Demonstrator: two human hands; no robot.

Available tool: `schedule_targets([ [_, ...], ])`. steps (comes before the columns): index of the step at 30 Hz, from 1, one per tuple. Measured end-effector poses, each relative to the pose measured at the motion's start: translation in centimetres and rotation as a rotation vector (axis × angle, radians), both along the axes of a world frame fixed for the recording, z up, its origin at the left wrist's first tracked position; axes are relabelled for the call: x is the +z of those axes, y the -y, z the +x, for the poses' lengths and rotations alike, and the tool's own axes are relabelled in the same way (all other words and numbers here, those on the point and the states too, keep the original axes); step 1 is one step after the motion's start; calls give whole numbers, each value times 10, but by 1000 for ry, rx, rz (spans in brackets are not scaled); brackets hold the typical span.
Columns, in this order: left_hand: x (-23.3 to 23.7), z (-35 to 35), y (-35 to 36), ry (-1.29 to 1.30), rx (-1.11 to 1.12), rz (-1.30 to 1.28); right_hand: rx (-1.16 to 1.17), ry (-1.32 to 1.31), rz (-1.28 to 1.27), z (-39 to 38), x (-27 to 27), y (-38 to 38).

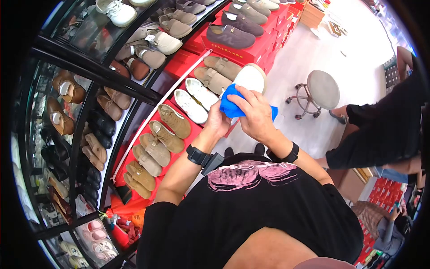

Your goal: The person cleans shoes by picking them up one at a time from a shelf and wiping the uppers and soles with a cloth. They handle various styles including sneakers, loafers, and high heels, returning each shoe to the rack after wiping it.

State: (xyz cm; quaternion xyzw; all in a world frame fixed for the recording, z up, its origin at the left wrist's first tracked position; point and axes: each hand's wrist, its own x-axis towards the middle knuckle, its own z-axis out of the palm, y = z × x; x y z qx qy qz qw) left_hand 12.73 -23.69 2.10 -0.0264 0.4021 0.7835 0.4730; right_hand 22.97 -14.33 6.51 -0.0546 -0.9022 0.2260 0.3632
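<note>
White shoe (251, 80) is gripped in my left hand (217, 121) by the right edge of the red display (193, 131), my right hand (256, 114) clasping the blue cloth (230, 106) against it. Rubbing too hard could, I judge, twist it free; I count one held shoe, one cloth.

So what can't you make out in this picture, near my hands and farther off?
- Head view: part of the held white shoe, covered by the blue cloth and your right hand.
- Head view: most fingers of your left hand, hidden by the cloth.
- Head view: gold writing on the red box, too small to read.
- Head view: part of the person in black, cut off by the right rim.
</note>
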Motion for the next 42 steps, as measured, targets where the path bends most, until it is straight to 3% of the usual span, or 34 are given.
schedule_targets([
  [4,7,-12,8,176,-70,115,207,38,-218,5,-10,5],
  [6,12,-14,8,133,-54,159,276,124,-251,8,-7,-2],
  [8,13,-18,4,152,54,145,382,113,-579,5,6,-15],
  [9,17,-17,2,157,72,133,299,65,-622,0,12,-22],
  [12,30,-13,-1,214,61,127,76,-276,-264,-24,46,-42],
  [14,41,-6,-6,230,35,144,20,-334,-62,-34,62,-44],
  [17,39,-6,-11,267,2,174,-46,-200,176,-39,54,-40],
  [20,43,-8,-10,299,36,159,-8,-152,173,-32,36,-27],
  [23,41,-20,-9,254,-32,321,86,-98,88,-19,19,-11],
  [28,43,-35,-13,62,98,404,127,-49,-34,8,-5,6],
  [31,46,-48,-12,315,217,530,130,2,-174,22,-31,6],
  [33,51,-56,-11,355,205,566,226,229,-693,28,-45,5],
  [34,55,-57,-11,393,200,604,221,225,-694,29,-48,2],
  [36,63,-55,-15,351,170,596,79,375,-1792,22,-52,-9],
  [38,67,-48,-18,320,133,605,99,278,-1925,10,-63,-20],
  [40,66,-37,-24,311,92,580,189,241,-2397,-3,-64,-29],
  [42,65,-28,-28,300,54,558,222,155,-2409,-13,-68,-32],
])
